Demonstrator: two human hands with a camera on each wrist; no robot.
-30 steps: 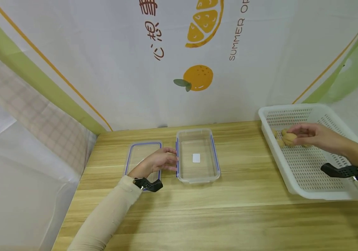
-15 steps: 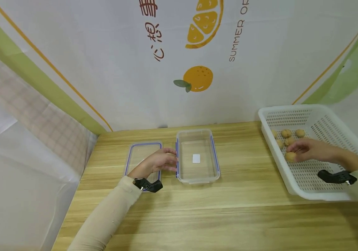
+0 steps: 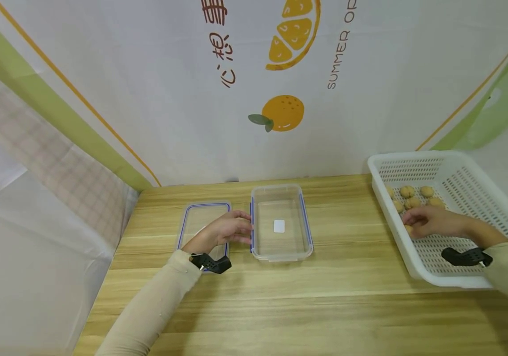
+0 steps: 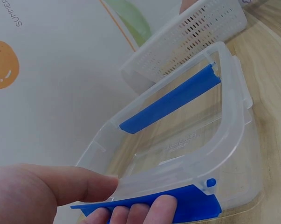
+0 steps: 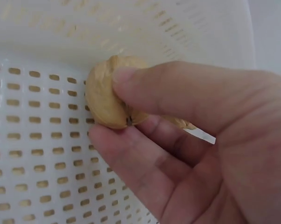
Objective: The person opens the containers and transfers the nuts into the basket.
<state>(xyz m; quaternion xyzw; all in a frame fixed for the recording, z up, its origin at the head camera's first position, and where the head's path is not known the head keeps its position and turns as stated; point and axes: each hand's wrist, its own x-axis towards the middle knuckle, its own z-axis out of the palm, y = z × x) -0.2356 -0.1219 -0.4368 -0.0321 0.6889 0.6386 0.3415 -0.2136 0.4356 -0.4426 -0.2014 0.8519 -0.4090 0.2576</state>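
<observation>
In the head view my left hand [image 3: 229, 228] is at the left side of a clear plastic food container [image 3: 282, 245] with blue side latches. The left wrist view shows the thumb over its rim and the fingertips against a blue latch [image 4: 196, 205] outside, so the hand grips that edge. My right hand [image 3: 436, 222] reaches down inside a white plastic basket [image 3: 414, 156]. Between thumb and fingers it pinches a walnut [image 5: 103, 95], close over the slotted bottom. More walnuts [image 3: 407, 191] lie in the basket's left part, just behind this hand.
A clear lid [image 3: 205, 210] with a blue seal lies left of the container, partly under the left hand and wrist. Everything stands on a wooden table [image 3: 280, 311]. A white fruit-print curtain [image 3: 169, 99] hangs behind.
My right hand has moved toward the front of the basket, away from the back walnuts, and more of them show now. My left hand stays at the container's edge.
</observation>
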